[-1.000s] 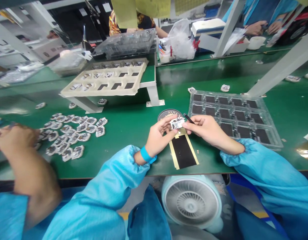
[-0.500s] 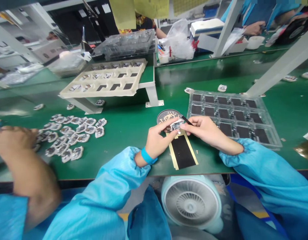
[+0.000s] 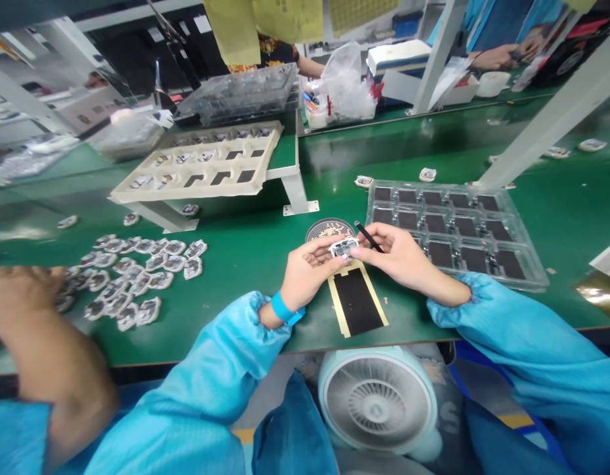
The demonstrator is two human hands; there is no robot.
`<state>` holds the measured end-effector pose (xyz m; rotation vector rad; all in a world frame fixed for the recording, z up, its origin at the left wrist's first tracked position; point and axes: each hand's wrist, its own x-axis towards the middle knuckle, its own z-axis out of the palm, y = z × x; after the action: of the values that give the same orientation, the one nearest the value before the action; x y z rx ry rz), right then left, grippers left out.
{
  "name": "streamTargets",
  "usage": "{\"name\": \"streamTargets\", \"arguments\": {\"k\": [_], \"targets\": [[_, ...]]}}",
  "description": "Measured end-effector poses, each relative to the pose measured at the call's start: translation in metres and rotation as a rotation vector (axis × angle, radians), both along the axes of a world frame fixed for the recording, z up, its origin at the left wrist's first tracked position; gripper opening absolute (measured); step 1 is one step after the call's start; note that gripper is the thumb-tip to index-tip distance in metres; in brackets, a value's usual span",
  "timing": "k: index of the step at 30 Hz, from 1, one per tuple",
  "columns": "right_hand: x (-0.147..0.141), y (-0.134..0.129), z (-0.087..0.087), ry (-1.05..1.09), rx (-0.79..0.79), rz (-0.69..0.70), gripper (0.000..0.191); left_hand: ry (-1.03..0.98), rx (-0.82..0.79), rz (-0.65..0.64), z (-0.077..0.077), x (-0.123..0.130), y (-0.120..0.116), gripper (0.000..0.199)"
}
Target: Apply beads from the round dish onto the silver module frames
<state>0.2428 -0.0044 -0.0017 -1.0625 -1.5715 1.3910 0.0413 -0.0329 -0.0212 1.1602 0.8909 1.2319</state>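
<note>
My left hand [image 3: 307,269] grips a small white-rimmed part [image 3: 343,248] between thumb and fingers. A dark pen-like tool [image 3: 368,236] lies in my right hand [image 3: 397,256], whose thumb or fingertip touches the part's right side. Directly behind the part is a round dish [image 3: 329,227] of tiny pale pieces, partly hidden by my fingers. Below my hands a black pad [image 3: 359,302] edged with yellow tape lies on the green bench [image 3: 255,264].
Many similar parts [image 3: 136,277] lie grouped at left, beside a co-worker's arm [image 3: 57,343]. A clear tray [image 3: 532,264] with black squares sits at right. A beige tray [image 3: 186,192] rests on a raised shelf; a metal post [image 3: 556,105] slants down at right. A fan [image 3: 378,402] stands below.
The view has shifted slightly. The part in my left hand has tilted to show more of its face, and the tool's tip has moved off it while my right fingertips touch it.
</note>
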Motion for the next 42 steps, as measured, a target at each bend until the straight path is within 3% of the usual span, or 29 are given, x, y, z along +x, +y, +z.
{"name": "streamTargets", "arguments": {"k": [17,22,28,33,42], "targets": [[-0.005,0.0,-0.006,0.028,0.011,-0.034,0.044,-0.036,-0.034,0.007,-0.001,0.004,0.001,0.047],[-0.005,0.0,-0.005,-0.035,0.014,0.015,0.039,-0.058,0.017,-0.008,-0.002,0.006,-0.001,0.041],[-0.005,0.0,-0.006,-0.058,0.032,-0.022,0.033,0.042,-0.018,0.012,-0.001,0.01,-0.002,0.045],[-0.01,-0.001,-0.007,-0.082,0.069,-0.04,0.032,0.089,-0.064,0.061,-0.001,0.009,0.0,0.039],[-0.019,-0.005,-0.007,-0.038,0.087,-0.067,0.034,0.105,-0.011,0.185,0.001,0.014,-0.004,0.034]]}}
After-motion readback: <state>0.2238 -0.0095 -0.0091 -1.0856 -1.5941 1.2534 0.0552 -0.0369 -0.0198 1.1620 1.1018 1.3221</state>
